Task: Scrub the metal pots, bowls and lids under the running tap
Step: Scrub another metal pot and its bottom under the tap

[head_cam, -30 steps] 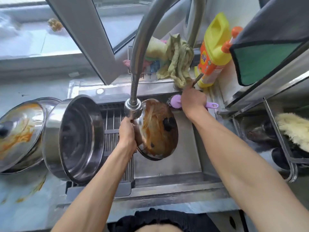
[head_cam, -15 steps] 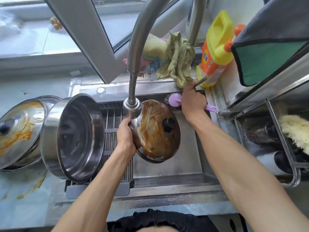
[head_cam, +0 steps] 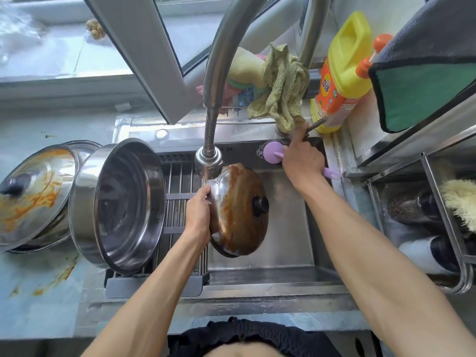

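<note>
Daylight comes in through a window (head_cam: 64, 34) along the far side, its grey frame bar (head_cam: 144, 55) slanting down towards the sink. A pale sill (head_cam: 59, 86) runs beneath the glass, with a small brownish clump (head_cam: 95, 29) lying beyond the pane. The worktop (head_cam: 38, 287) on the left is pale blue-grey, marked with orange smears. A steel counter edge (head_cam: 257, 305) crosses the near side. On the right stands a metal shelf rack (head_cam: 438, 161); a dark cloth with a green face (head_cam: 425, 81) hangs over its top, and a fluffy yellow duster (head_cam: 461, 202) lies in the lower tier beside dark jars (head_cam: 412, 207).
</note>
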Tool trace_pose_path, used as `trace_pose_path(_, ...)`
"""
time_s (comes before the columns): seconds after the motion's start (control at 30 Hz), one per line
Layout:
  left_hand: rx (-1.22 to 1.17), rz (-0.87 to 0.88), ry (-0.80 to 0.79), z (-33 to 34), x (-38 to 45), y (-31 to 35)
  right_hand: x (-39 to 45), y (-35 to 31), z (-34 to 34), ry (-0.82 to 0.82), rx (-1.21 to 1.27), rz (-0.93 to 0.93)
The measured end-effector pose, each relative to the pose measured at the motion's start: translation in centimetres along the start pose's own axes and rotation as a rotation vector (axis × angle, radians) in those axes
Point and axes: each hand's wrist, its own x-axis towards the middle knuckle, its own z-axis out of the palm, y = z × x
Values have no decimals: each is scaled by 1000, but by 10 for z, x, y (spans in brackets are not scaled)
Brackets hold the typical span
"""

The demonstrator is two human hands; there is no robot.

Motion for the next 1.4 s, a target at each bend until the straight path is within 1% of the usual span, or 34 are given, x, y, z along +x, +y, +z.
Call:
trace_pose_path(0.07, 130, 101, -1, -1, 2, -6, -17, 4, 3, -18, 160, -14)
trace_pose_path(0.13, 250, 175, -23, -3, 3, -15, -39, 10, 8, -104, 315, -86)
trace_pose_path(0.2, 308, 158, -53, -5, 4, -24, -58, 15, 11, -201, 472, -203)
trace_pose_path(0.27, 323, 88, -95, -9, 3, -33, -73, 15, 10, -277, 542, -336)
trace_pose_path(0.33, 338, 72, -92, -10, -1, -37, -88, 6, 3, -334, 461, -467)
trace_pose_path(0.43, 347, 164, -2, -9, -7, -37, -100, -14, -14, -390, 161, -601)
trace_pose_path(0.47, 344, 209, 31, -8, -10, -37, -96, -19, -20, -388, 88, -601)
trace_pose_path(0.53, 367, 273, 96, -7, -18, -40, -80, -28, -36, -372, -1, -535)
trace_pose_path(0.6, 377, 291, 163, -7, -22, -48, -75, -35, -46, -380, -69, -508)
trace_pose_path(0.7, 352, 282, 240, -11, -25, -53, -98, -56, -53, -474, -198, -632)
trace_pose_path(0.73, 344, 286, 254, -13, -26, -54, -99, -59, -52, -479, -212, -643)
trace_pose_path(0.83, 304, 317, 233, -15, -29, -59, -78, -57, -58, -436, -200, -523)
trace_pose_path(0.9, 278, 327, 233, -17, -27, -59, -81, -61, -57, -423, -216, -557)
trace_pose_path(0.97, 253, 326, 241, -18, -24, -56, -94, -71, -58, -450, -222, -633)
trace_pose_path(1.0, 243, 321, 248, -19, -22, -56, -94, -75, -57, -454, -213, -639)
trace_pose_path(1.1, 216, 316, 251, -18, -21, -50, -68, -74, -57, -427, -153, -504)
trace_pose_path(1.13, 202, 313, 262, -18, -19, -47, -64, -75, -56, -428, -150, -490)
trace_pose_path(1.27, 202, 312, 293, -19, -10, -41, -76, -88, -60, -497, -168, -596)
trace_pose_path(1.3, 213, 323, 278, -19, -12, -42, -71, -88, -61, -496, -172, -597)
trace_pose_path(1.37, 231, 332, 243, -17, -17, -45, -57, -85, -66, -488, -182, -524)
trace_pose_path(1.4, 230, 324, 241, -16, -18, -47, -53, -83, -67, -469, -214, -516)
